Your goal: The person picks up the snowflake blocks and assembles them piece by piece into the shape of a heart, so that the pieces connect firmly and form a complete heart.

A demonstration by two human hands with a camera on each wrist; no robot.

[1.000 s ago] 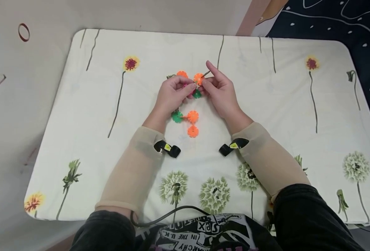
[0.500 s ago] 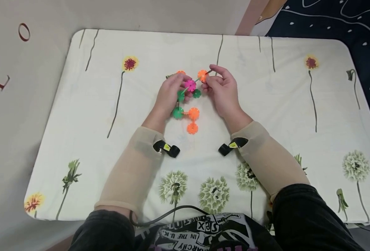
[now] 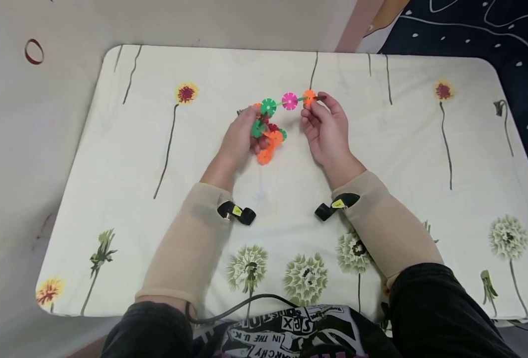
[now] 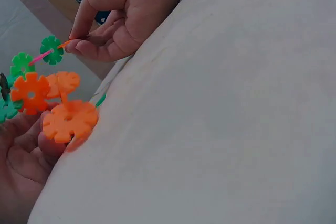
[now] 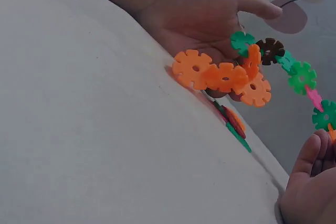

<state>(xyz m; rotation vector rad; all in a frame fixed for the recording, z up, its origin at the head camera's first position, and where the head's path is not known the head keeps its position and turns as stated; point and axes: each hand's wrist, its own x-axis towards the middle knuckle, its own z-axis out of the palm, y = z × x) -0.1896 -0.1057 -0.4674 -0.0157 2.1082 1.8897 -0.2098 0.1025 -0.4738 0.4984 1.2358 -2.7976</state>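
The right hand (image 3: 328, 130), to the right of the pink disc (image 3: 289, 101), has a narrow grip: it pinches a brown piece (image 3: 321, 98) at the end of the disc chain (image 3: 275, 136). Between this piece and the pink disc is an orange disc (image 3: 309, 98). A green disc (image 3: 268, 107) follows left of the pink one. The left hand (image 3: 240, 132), farther to the lower left of it, touches the folded part; whether its grip is closed, I cannot tell. Under the pink disc is the flower-printed surface (image 3: 286, 223).
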